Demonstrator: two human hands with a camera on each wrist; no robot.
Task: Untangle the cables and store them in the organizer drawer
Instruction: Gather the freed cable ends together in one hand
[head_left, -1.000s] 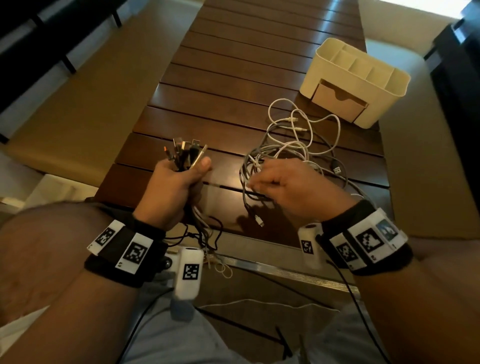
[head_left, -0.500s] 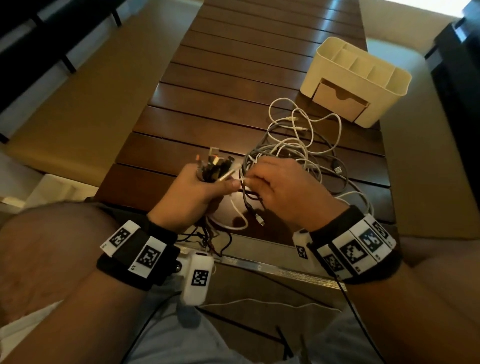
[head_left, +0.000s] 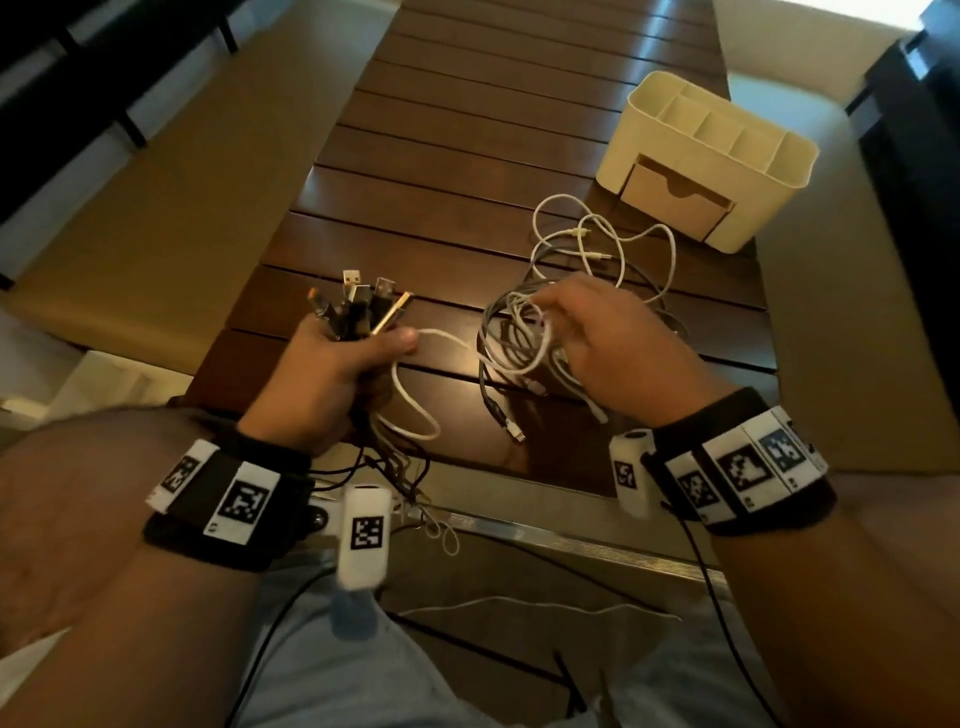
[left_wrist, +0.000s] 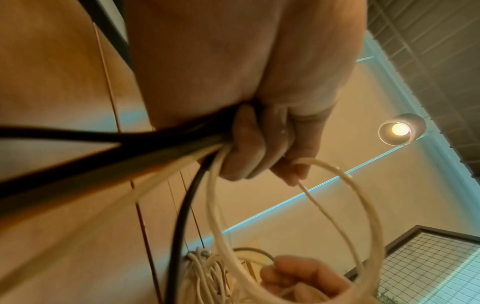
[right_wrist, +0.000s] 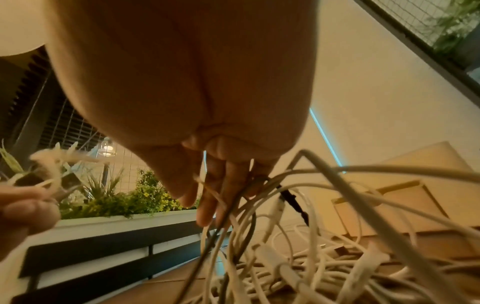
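Cables (head_left: 582, 291) lie tangled on the slatted wooden table (head_left: 467, 156), white loops spreading toward 1 o'clock. My left hand (head_left: 322, 384) grips a bundle of connector ends (head_left: 358, 306), plugs pointing up. My right hand (head_left: 613, 348), well apart at 3 o'clock, hooks its fingers (right_wrist: 207, 197) through several strands of the tangle. Beyond the tangle the cream organizer (head_left: 769, 208) stands with its drawer (head_left: 670, 200) closed.
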